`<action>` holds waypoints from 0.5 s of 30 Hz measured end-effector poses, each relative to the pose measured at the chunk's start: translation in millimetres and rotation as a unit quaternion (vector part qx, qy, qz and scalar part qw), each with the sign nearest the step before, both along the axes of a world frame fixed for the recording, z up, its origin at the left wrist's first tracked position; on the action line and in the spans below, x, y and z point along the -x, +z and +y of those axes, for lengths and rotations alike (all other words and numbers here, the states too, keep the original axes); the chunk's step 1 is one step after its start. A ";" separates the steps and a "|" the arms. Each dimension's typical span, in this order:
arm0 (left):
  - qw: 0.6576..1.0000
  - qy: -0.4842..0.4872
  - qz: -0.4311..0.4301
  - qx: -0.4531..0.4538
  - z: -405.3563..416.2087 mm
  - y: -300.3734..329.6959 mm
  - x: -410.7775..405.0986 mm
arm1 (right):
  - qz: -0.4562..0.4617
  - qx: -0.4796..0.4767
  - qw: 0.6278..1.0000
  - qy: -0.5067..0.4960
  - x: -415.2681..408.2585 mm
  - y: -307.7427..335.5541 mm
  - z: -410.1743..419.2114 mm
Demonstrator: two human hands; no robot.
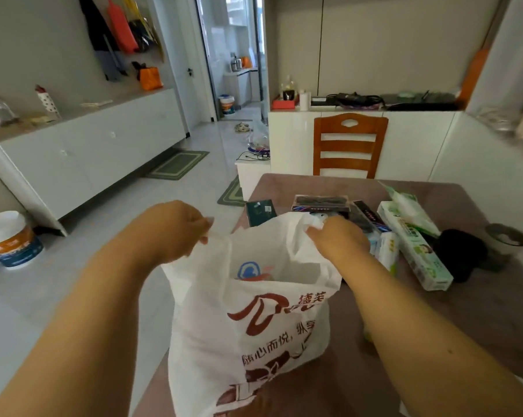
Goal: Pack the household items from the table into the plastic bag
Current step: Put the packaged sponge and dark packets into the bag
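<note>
A white plastic bag [254, 320] with red print stands open at the near left edge of the brown table [480, 314]. My left hand [179, 227] pinches its left handle and my right hand [335, 239] grips its right handle, pulling the mouth apart. Behind the bag lie a dark green box [260, 212], a clear pack of dark items [322, 203], a long white and green box [416, 251], a green tissue pack [410, 209], a small white pack [388, 251] and a black bundle [461, 254].
A grey cup [507, 237] stands at the table's right side. A wooden chair [349, 145] is pushed in at the far edge. White cabinets line the left wall, and a paint bucket [10, 239] sits on the floor at left.
</note>
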State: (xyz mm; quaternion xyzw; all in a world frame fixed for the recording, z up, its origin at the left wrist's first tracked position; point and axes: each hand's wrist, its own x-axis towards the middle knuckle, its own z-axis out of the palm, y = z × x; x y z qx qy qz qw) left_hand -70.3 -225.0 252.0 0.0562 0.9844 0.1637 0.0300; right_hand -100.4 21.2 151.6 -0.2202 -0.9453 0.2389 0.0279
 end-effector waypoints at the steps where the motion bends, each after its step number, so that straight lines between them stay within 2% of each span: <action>1: 0.999 0.001 0.028 0.024 8.4 5.0 1.7 | -0.006 -0.019 1.000 0.006 1.0 2.7 -2.0; 3: 0.993 -0.021 0.102 0.064 28.7 15.2 7.2 | -0.023 -0.032 0.999 0.021 1.6 7.3 -7.8; 5: 0.987 -0.078 0.126 0.068 55.5 16.6 12.8 | -0.045 -0.037 0.998 0.025 0.3 9.7 -11.3; 7: 0.985 -0.139 0.075 0.071 77.5 1.8 15.6 | -0.030 -0.077 0.996 0.017 -5.8 12.9 -11.8; 8: 0.985 -0.145 0.027 0.086 81.5 -12.7 17.1 | 0.019 -0.114 0.993 0.031 -9.2 13.3 -11.3; 10: 0.983 -0.106 -0.070 0.136 74.5 -50.4 16.6 | 0.130 -0.190 0.962 0.149 -13.0 10.2 -12.0; 11: 0.981 -0.067 -0.099 0.153 65.4 -68.2 13.6 | 0.142 -0.207 0.939 0.236 -14.3 5.9 -13.5; 13: 0.980 0.000 -0.141 0.144 44.3 -106.9 1.0 | 0.055 -0.211 0.913 0.345 -16.6 -10.1 -16.6; 15: 0.980 0.004 -0.157 0.126 28.8 -140.2 -20.4 | -0.087 -0.193 0.911 0.353 -20.1 -32.0 -13.4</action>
